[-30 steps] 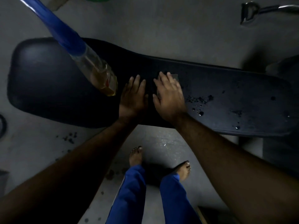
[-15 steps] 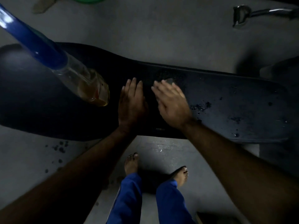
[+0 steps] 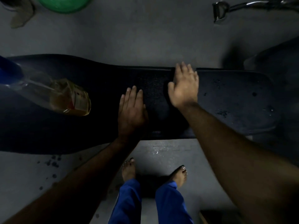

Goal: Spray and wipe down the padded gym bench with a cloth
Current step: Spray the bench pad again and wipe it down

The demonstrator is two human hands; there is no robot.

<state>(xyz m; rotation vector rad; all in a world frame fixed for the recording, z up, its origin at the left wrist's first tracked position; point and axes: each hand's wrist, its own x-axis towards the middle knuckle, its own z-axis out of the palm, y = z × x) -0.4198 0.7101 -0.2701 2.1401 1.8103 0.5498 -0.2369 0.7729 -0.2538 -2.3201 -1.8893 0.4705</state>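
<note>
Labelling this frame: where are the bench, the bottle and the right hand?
bench (image 3: 234,101), head view, bare pad top.
bottle (image 3: 64,96), head view, clear body.
right hand (image 3: 184,88), head view, back of hand.

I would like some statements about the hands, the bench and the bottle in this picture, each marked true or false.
1. The left hand lies flat on the black bench, fingers straight. True.
2. The right hand grips the bottle. False: the bottle hangs at the left of the picture, apart from both hands.
3. The right hand reaches the far edge of the bench. True.
4. The bottle holds a blue liquid. False: the liquid is amber; only the upper part is blue.
5. The person wears shoes. False: both feet are bare on the floor.
6. A green round thing lies on the floor beyond the bench. True.
</note>
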